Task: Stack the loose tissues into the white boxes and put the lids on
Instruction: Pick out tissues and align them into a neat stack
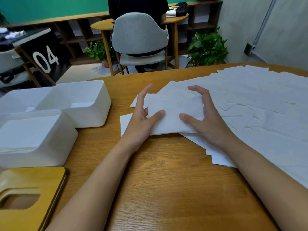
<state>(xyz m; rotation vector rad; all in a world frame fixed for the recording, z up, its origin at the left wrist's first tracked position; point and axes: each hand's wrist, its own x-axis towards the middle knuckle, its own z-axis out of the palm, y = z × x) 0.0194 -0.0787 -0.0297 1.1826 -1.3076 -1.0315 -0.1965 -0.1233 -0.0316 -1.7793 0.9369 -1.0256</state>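
A small stack of white tissues (173, 112) lies on the wooden table (166, 180), held between both hands. My left hand (141, 117) grips its left edge, thumb on top. My right hand (203, 117) grips its right edge, thumb on top and fingers curled over the far corner. Many loose tissues (258, 100) cover the table to the right. Three white boxes stand at the left: a near one (38, 152) filled with tissues, a far one (93, 114) with a few tissues inside, and one behind (20, 97). A wooden lid (33, 180) with a slot lies at the lower left.
Beyond the table's far edge stand a grey chair (140, 35), a small round table (100, 25) with a person seated at it, and potted plants (208, 47). A black stand marked 04 (45, 57) is at the far left.
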